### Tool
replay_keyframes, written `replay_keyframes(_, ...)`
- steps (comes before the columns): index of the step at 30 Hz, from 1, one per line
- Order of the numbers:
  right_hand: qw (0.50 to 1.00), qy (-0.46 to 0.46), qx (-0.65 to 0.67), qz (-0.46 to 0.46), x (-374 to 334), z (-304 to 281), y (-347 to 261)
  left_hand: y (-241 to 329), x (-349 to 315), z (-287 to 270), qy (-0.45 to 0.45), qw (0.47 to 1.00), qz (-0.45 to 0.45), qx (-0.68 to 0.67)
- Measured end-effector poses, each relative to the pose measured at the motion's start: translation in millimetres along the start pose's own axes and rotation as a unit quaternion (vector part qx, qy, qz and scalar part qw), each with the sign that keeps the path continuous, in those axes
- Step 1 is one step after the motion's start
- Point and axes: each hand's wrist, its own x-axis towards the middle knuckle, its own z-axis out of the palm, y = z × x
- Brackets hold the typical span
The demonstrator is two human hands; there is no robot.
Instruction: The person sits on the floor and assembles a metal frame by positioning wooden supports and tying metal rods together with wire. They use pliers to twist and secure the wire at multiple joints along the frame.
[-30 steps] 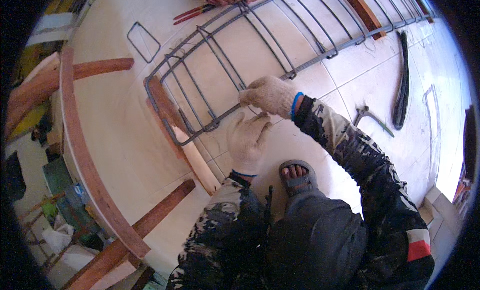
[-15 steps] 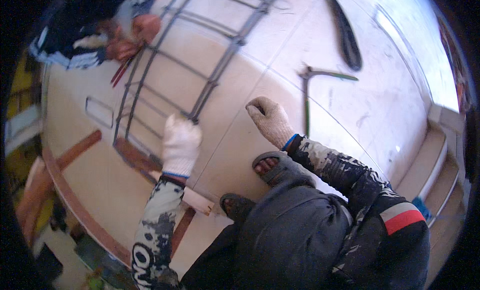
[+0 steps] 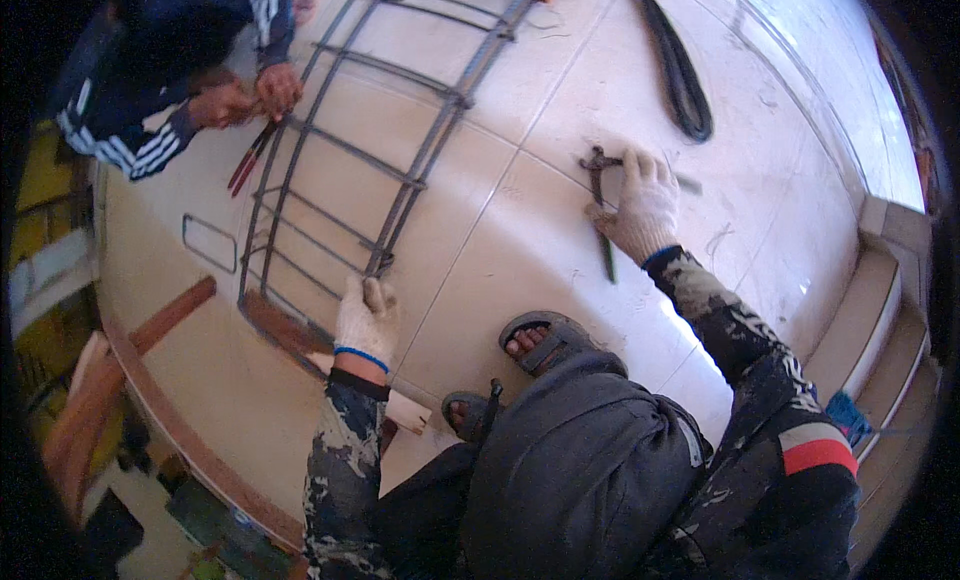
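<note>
My right hand point(image 3: 645, 208), in a white knit glove, is over a pair of pincers point(image 3: 606, 255) with green handles spread wide on the tiled floor. Its thumb lies by one handle and its fingers curl over the other. My left hand point(image 3: 367, 322), also gloved, is closed at the near end of a steel rebar cage point(image 3: 414, 184) made of long bars and cross ties. The glove hides exactly which bar it grips. Across the cage, another person's hands point(image 3: 277, 88) work at a bar with red-handled pliers point(image 3: 243, 170).
A bent wire stirrup point(image 3: 210, 244) lies left of the cage. Wooden pieces point(image 3: 172, 318) lie further left, and a wood block point(image 3: 408, 412) is near my sandals. A black looped strap point(image 3: 682, 80) rests at the far right. Steps point(image 3: 850, 320) rise along the right side.
My right hand, curled and empty before, has moved forward and right onto the pincers. My left hand stays at the cage's near end. The view has shifted slightly.
</note>
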Motion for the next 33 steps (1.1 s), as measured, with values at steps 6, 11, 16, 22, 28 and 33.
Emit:
replay_keyframes(6, 0.984, -0.042, 0.172, 0.005, -5.7, 37.5, 19.4, -24.8, -61.8, -5.1, -0.117, 0.967, -0.226, -0.006)
replay_keyframes(11, 0.895, -0.242, 0.368, 0.072, 14.9, 33.8, 39.2, -19.6, -100.9, -8.9, -0.227, 0.718, 0.192, 0.630)
replay_keyframes(16, 0.755, -0.482, 0.428, -0.121, -20.0, -71.1, -132.2, -50.9, -99.5, 11.2, -0.325, 0.856, 0.088, 0.392)
replay_keyframes(22, 0.743, -0.545, 0.385, -0.062, -55.3, -30.7, -151.9, -68.5, -87.2, -5.9, -0.159, 0.898, 0.165, 0.374)
replay_keyframes(28, 0.536, -0.680, 0.497, 0.063, -71.4, -48.1, -163.7, -44.9, -59.1, -12.8, -0.232, 0.883, 0.047, 0.406)
replay_keyframes(33, 0.518, -0.711, 0.476, 0.014, -42.6, -42.1, -187.4, -42.9, -50.2, -28.6, -0.239, 0.917, 0.004, 0.319)
